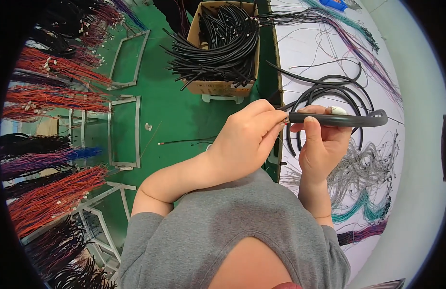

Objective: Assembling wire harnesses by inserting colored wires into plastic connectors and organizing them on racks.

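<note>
A thick black cable (363,120) lies across my right hand (324,144), whose thumb and fingers are closed around it. Its far end loops back at the right. At the left end of the cable, my left hand (252,132) pinches thin wire ends, where a bit of red (284,123) shows; the fingers hide most of them. A small white piece (337,111) sits by the fingertips of my right hand, too partly seen to name. Beyond the hands, more black cable (329,89) lies coiled on the white table (300,43).
A cardboard box (218,87) full of cut black cables stands ahead. Wire bundles in red (54,185) and other colours hang on metal racks (138,130) at the left. Grey wires (367,168) and teal wires (363,207) lie on the table. Loose cable (184,140) is on the green floor.
</note>
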Demonstrator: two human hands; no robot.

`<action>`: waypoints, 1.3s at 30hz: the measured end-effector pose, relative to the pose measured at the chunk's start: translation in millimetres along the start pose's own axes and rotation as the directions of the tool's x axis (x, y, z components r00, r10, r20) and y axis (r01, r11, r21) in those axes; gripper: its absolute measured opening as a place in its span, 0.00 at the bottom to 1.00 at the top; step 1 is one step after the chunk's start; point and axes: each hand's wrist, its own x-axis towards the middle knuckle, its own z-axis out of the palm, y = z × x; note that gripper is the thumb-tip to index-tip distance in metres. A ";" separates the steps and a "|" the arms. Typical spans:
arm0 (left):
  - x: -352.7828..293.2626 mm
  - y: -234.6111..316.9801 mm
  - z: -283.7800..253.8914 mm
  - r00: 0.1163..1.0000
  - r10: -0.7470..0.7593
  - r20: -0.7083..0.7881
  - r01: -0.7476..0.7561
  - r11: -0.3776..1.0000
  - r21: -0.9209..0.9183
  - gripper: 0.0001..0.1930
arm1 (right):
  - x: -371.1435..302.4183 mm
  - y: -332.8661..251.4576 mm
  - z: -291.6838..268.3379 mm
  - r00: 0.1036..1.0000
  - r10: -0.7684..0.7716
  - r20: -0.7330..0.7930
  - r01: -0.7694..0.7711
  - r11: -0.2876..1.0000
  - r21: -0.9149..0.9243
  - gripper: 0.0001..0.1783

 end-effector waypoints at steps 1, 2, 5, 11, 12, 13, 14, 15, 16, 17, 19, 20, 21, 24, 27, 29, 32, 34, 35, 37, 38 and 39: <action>-0.5 -1.0 -0.7 1.000 -0.002 0.000 0.002 1.000 -0.002 0.06 | -0.6 -1.2 -0.5 1.000 0.002 0.000 -0.002 1.000 -0.002 0.18; -1.2 -1.5 -1.9 0.997 -0.062 0.047 0.066 0.994 -0.086 0.06 | -1.7 -4.3 -0.8 0.999 0.032 -0.005 -0.032 0.999 -0.012 0.18; -2.6 -3.4 -5.1 0.958 -0.233 0.169 0.272 0.925 -0.266 0.06 | -0.3 -11.8 -3.5 0.993 0.119 0.010 -0.119 0.993 -0.003 0.17; -3.8 -1.7 2.4 0.910 -0.364 0.198 0.413 0.836 -0.360 0.06 | -4.4 -5.4 -4.8 0.988 0.153 -0.006 -0.153 0.988 0.030 0.16; -5.7 -1.5 5.4 0.925 -0.352 0.142 0.380 0.858 -0.345 0.07 | -5.2 -4.2 -5.0 0.989 0.146 -0.007 -0.146 0.988 0.049 0.16; -6.9 -3.2 8.0 0.925 -0.353 0.143 0.381 0.858 -0.346 0.07 | -6.0 -2.7 -5.2 0.990 0.139 -0.008 -0.138 0.988 0.069 0.16; -8.0 -5.5 10.5 0.952 -0.293 0.082 0.304 0.904 -0.299 0.07 | -6.5 -0.2 -5.3 0.990 0.139 -0.009 -0.138 0.988 0.069 0.16; -9.2 -7.3 12.0 0.973 -0.228 0.025 0.227 0.942 -0.246 0.08 | -6.9 3.2 -5.3 0.993 0.121 -0.007 -0.121 0.992 0.044 0.16; -10.3 -7.9 12.7 0.974 -0.227 0.027 0.227 0.943 -0.245 0.08 | -8.0 5.3 -5.2 0.995 0.103 -0.004 -0.103 0.995 0.018 0.16; -10.5 -9.3 12.9 0.962 -0.271 0.030 0.269 0.928 -0.259 0.07 | -9.5 6.2 -4.4 0.994 0.108 -0.020 -0.109 0.994 -0.032 0.16; -9.8 -12.4 11.5 0.949 -0.312 0.036 0.310 0.911 -0.272 0.07 | -11.8 8.7 -5.0 0.995 0.093 -0.023 -0.093 0.995 -0.046 0.16; -9.8 -14.7 8.4 0.897 -0.408 0.171 0.442 0.808 -0.389 0.09 | -12.9 9.2 -5.4 0.997 0.080 -0.022 -0.081 0.995 -0.061 0.16; -9.4 -16.1 6.9 0.823 -0.473 0.314 0.568 0.672 -0.476 0.10 | -12.6 8.6 -6.2 0.996 0.081 -0.024 -0.082 0.995 -0.059 0.16; -7.0 -15.5 6.9 0.801 -0.470 0.370 0.575 0.432 -0.695 0.15 | -10.0 7.6 -10.7 0.988 0.153 -0.018 -0.154 0.987 -0.049 0.17; -3.4 -16.3 1.3 0.789 -0.436 0.433 0.599 0.394 -0.697 0.19 | -8.4 7.3 -15.7 0.979 0.202 0.008 -0.202 0.979 -0.020 0.16; -3.0 -17.8 1.7 0.783 -0.409 0.468 0.613 0.381 -0.692 0.20 | -6.3 3.2 -16.0 0.935 0.355 0.019 -0.356 0.931 0.087 0.16; -2.9 -18.9 5.5 0.768 -0.424 0.480 0.629 0.355 -0.692 0.18 | -5.7 5.5 -16.2 0.935 0.352 0.027 -0.353 0.930 0.098 0.16; -2.8 -18.5 8.7 0.761 -0.472 0.445 0.618 0.319 -0.718 0.17 | -8.2 8.1 -15.6 0.945 0.327 0.015 -0.327 0.942 0.076 0.16; -4.4 -17.9 10.7 0.762 -0.474 0.442 0.616 0.318 -0.720 0.17 | -9.4 9.8 -15.5 0.953 0.304 0.005 -0.304 0.951 0.053 0.16; -7.1 -16.9 14.8 0.720 -0.510 0.470 0.649 0.254 -0.717 0.16 | -6.8 12.4 -17.2 0.955 0.293 0.047 -0.295 0.955 0.044 0.15; -8.5 -19.3 16.2 0.700 -0.478 0.531 0.682 0.227 -0.695 0.16 | -6.6 13.2 -17.9 0.955 0.282 0.087 -0.286 0.957 0.037 0.15; -8.5 -20.9 16.1 0.700 -0.483 0.526 0.680 0.226 -0.697 0.16 | -6.8 13.4 -18.0 0.954 0.285 0.092 -0.290 0.956 0.037 0.15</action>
